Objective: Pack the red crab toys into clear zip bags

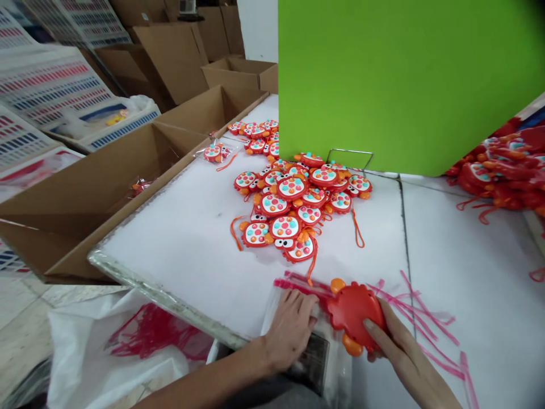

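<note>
My right hand (pixel 394 341) grips a red crab-shaped toy (pixel 357 315) by its edge, with the plain red back facing up and orange claws sticking out. My left hand (pixel 293 326) lies on a stack of clear plastic bags (pixel 338 363) with pink top strips, its fingers curled at the top bag's edge. The toy's far end is at the bag's pink edge, close to my left fingers; whether it is inside cannot be made out. Beyond both hands is a pile of similar toys (pixel 287 227) with coloured dots, white eyes and orange cord loops.
Torn pink strips (pixel 426 324) lie at the right. A green board (pixel 400 79) stands behind the pile, with more red toys (pixel 502 165) beyond it. One bagged toy (pixel 215 152) sits near an open cardboard box (pixel 97 187). A white sack (pixel 85 346) holds pink scraps.
</note>
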Action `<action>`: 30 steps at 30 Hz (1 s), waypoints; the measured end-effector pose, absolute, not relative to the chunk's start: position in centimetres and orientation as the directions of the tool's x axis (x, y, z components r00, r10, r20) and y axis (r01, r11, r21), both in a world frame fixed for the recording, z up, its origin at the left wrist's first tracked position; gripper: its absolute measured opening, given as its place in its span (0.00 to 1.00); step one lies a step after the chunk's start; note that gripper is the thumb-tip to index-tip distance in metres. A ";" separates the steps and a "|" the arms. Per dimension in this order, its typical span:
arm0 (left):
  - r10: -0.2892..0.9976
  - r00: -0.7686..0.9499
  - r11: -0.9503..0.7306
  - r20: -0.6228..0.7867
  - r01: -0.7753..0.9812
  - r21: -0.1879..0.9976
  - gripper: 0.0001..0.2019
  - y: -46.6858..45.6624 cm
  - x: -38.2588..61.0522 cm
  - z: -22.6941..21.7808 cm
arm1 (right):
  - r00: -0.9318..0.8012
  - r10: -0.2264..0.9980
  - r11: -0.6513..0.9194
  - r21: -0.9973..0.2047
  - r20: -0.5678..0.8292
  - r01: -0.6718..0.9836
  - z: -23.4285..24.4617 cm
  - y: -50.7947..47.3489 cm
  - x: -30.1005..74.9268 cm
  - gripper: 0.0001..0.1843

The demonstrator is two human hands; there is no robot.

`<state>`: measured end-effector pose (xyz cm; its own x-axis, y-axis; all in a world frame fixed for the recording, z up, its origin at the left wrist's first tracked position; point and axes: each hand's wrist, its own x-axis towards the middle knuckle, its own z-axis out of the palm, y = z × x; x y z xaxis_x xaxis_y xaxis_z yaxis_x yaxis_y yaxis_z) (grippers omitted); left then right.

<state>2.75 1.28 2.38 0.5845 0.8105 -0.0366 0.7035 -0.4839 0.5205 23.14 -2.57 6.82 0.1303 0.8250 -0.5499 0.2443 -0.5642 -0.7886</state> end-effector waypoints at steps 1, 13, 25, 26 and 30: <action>0.812 0.583 -0.475 -0.034 0.692 0.544 0.19 1.4 2.6 2.5 | 0.100 0.824 -0.562 -0.781 -0.558 0.273 6.8 -2.9 23.5 0.36; 0.731 0.640 -0.661 0.239 0.574 0.483 0.09 1.4 2.7 0.8 | 0.094 0.864 -0.494 -0.869 -0.495 -0.039 8.1 -2.2 20.2 0.26; 0.950 0.283 -0.270 0.132 0.529 0.805 0.07 2.5 -0.8 6.8 | 0.065 0.967 -0.232 -0.753 -0.245 0.615 5.7 -2.4 19.1 0.28; 0.974 0.229 -0.114 0.001 0.482 0.868 0.09 2.9 -1.1 6.8 | 0.073 0.971 -0.222 -0.751 -0.227 0.622 5.7 -2.4 19.1 0.28; 0.902 0.276 0.251 -0.333 0.295 0.922 0.10 3.9 -0.8 5.3 | 0.035 0.987 -0.143 -0.737 -0.160 0.661 5.5 -2.3 19.1 0.29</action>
<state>-0.79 3.85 5.25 0.2759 0.9015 -0.3334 0.2952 0.2506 0.9220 19.13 -2.34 5.54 0.0351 0.9865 -0.1598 0.6611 -0.1428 -0.7366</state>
